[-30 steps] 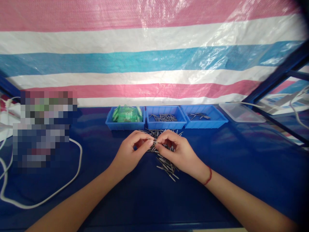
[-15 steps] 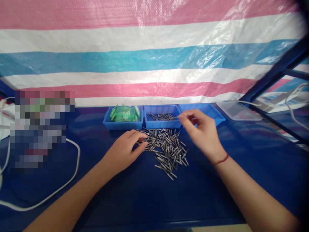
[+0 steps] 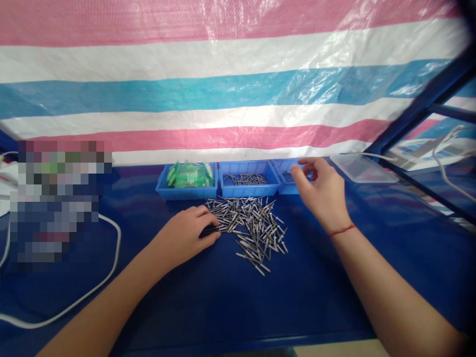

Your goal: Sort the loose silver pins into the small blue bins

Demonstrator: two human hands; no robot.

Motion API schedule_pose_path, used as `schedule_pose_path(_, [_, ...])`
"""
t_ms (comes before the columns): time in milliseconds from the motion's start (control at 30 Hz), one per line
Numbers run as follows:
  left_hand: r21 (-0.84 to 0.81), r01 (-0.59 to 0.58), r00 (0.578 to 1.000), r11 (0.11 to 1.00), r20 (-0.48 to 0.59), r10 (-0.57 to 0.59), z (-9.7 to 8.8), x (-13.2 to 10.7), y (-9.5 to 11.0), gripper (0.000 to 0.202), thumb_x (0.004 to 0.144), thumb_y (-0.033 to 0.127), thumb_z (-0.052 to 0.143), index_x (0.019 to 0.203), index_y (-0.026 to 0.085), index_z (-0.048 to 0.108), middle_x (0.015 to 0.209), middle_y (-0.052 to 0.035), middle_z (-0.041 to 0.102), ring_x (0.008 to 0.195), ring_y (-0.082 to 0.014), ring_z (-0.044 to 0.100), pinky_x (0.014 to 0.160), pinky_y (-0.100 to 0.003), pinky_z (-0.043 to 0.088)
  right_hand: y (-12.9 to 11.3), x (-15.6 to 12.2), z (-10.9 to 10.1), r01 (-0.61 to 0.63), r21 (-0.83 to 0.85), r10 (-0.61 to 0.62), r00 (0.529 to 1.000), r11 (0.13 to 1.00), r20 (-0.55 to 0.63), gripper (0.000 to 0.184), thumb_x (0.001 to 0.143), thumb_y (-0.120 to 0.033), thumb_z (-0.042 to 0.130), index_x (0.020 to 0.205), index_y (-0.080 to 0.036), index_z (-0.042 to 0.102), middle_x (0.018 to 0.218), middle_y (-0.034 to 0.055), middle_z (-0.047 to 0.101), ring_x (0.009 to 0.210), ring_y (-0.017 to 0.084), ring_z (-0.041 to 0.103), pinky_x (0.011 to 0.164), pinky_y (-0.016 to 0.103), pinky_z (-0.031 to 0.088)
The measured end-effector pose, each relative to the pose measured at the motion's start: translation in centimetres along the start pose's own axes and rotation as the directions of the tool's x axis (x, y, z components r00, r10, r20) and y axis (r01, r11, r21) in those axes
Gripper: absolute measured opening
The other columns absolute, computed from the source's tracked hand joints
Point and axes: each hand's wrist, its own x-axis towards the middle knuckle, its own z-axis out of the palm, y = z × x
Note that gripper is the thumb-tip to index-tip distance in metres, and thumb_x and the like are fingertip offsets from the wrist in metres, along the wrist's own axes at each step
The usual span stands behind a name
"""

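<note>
A loose pile of silver blind rivets [image 3: 256,223] lies on the blue table in front of three bins. At the pile's left edge rests my left hand [image 3: 189,230], thumb and fingers apart, the fingertips beside the nearest rivets. My right hand [image 3: 322,191] is over the right blue bin [image 3: 283,187], thumb and index finger spread, nothing visible between them. It hides most of that bin; a few thin rivets show inside at its left. More rivets lie in the middle blue bin [image 3: 249,190].
The left blue bin [image 3: 188,193] holds green plastic packets [image 3: 191,174]. A clear plastic lid [image 3: 362,169] lies at the back right near a blue metal frame [image 3: 416,106]. On the left a white cable [image 3: 117,258] loops over the table [image 3: 238,307]. Striped sheeting [image 3: 223,94] hangs behind.
My right hand has moved right from the middle bin's edge to over the right bin, and its pinch on a rivet has opened. My left hand has shifted slightly left and down.
</note>
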Motion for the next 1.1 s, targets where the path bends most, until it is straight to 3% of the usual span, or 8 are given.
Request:
schedule_pose_path(100, [-0.034, 0.007, 1.0, 0.999, 0.024, -0.007, 0.3, 0.1, 0.0, 0.018, 0.092, 0.031, 0.05, 0.096, 0.019, 0.062, 0.098, -0.0042, 0.06, 0.09, -0.0193, 0.058, 0.08, -0.031, 0.045, -1.6, -1.2, 0.2, 0.14, 0.063, -0.145, 0.987, 0.988, 0.075, 0.023, 0.085, -0.035, 0.054, 0.097, -0.018, 0.064, 0.076, 0.0041, 0.065, 0.074, 0.021, 0.057, 0.071, 0.034, 0.041])
schedule_pose_path(233, [-0.079, 0.025, 1.0, 0.997, 0.005, -0.025, 0.5, 0.0, 0.1, 0.013, 0.091, 0.028, 0.052, 0.092, 0.018, 0.06, 0.094, -0.0039, 0.059, 0.089, -0.0191, 0.057, 0.081, -0.031, 0.044, -3.6, -3.1, 0.7, 0.286, 0.196, -0.323, 0.926, 0.938, 0.196, 0.019, 0.086, -0.028, 0.053, 0.099, -0.018, 0.063, 0.079, 0.004, 0.064, 0.076, 0.021, 0.057, 0.076, 0.037, 0.043])
schedule_pose_path(367, [-0.074, 0.015, 0.999, 0.997, -0.028, -0.017, 0.8, 0.1, 0.2, 0.009, 0.09, 0.025, 0.053, 0.089, 0.018, 0.06, 0.094, -0.0041, 0.061, 0.089, -0.0199, 0.056, 0.08, -0.032, 0.042, -5.0, -4.5, 0.9, 0.332, 0.315, -0.422, 0.862, 0.889, 0.282, 0.021, 0.086, -0.024, 0.054, 0.105, -0.018, 0.06, 0.082, 0.0044, 0.063, 0.082, 0.022, 0.058, 0.079, 0.038, 0.045])
schedule_pose_path(500, [-0.053, 0.007, 0.993, 0.999, -0.116, -0.013, 1.0, 0.3, 0.2, 0.011, 0.091, 0.028, 0.053, 0.089, 0.02, 0.061, 0.09, -0.0019, 0.066, 0.085, -0.0198, 0.056, 0.078, -0.034, 0.04, -5.9, -5.2, 0.7, 0.383, 0.462, -0.565, 0.742, 0.799, 0.362, 0.014, 0.088, -0.023, 0.054, 0.098, -0.018, 0.063, 0.084, 0.0047, 0.065, 0.08, 0.019, 0.058, 0.079, 0.036, 0.046])
schedule_pose_path(667, [-0.266, -0.079, 0.97, 0.961, -0.243, 0.013, 0.8, 0.4, 1.0, 0.012, 0.092, 0.026, 0.052, 0.092, 0.021, 0.063, 0.091, -0.0014, 0.066, 0.086, -0.0156, 0.06, 0.08, -0.028, 0.043, -6.4, -5.6, 0.7, 0.328, 0.575, -0.616, 0.662, 0.75, 0.426, 0.012, 0.09, -0.024, 0.055, 0.091, -0.018, 0.066, 0.084, 0.0048, 0.065, 0.08, 0.017, 0.059, 0.076, 0.032, 0.045])
schedule_pose_path(833, [-0.454, -0.098, 0.95, 0.886, -0.308, -0.052, 0.6, 0.2, 2.2, 0.008, 0.087, 0.024, 0.058, 0.087, 0.02, 0.065, 0.086, -0.001, 0.066, 0.081, -0.0138, 0.062, 0.077, -0.025, 0.047, -6.6, -5.5, 0.5, 0.189, 0.653, -0.59, 0.654, 0.733, 0.473, 0.016, 0.091, -0.023, 0.052, 0.082, -0.019, 0.065, 0.075, 0.0028, 0.061, 0.071, 0.014, 0.056, 0.068, 0.028, 0.044])
schedule_pose_path(1000, [-0.808, -0.034, 0.887, 0.589, -0.296, -0.355, 1.3, 0.5, 3.2, 0.016, 0.078, 0.03, 0.066, 0.086, 0.018, 0.06, 0.084, -0.0018, 0.067, 0.076, -0.0142, 0.064, 0.069, -0.025, 0.052, -7.1, -5.8, 0.2, 0.075, 0.715, -0.563, 0.676, 0.695, 0.476, 0.017, 0.09, -0.023, 0.051, 0.082, -0.02, 0.065, 0.074, 0.003, 0.06, 0.067, 0.014, 0.054, 0.063, 0.027, 0.043])
schedule_pose_path(1100, [-0.877, -0.03, 0.867, 0.48, -0.261, -0.424, 1.6, 0.6, 3.5, 0.021, 0.076, 0.03, 0.068, 0.089, 0.018, 0.058, 0.085, -0.0018, 0.066, 0.078, -0.0142, 0.065, 0.071, -0.025, 0.053, -7.2, -6.0, 0.3, 0.027, 0.734, -0.531, 0.708, 0.679, 0.466, 0.017, 0.091, -0.023, 0.051, 0.082, -0.019, 0.065, 0.072, 0.0023, 0.059, 0.064, 0.013, 0.051, 0.059, 0.025, 0.041])
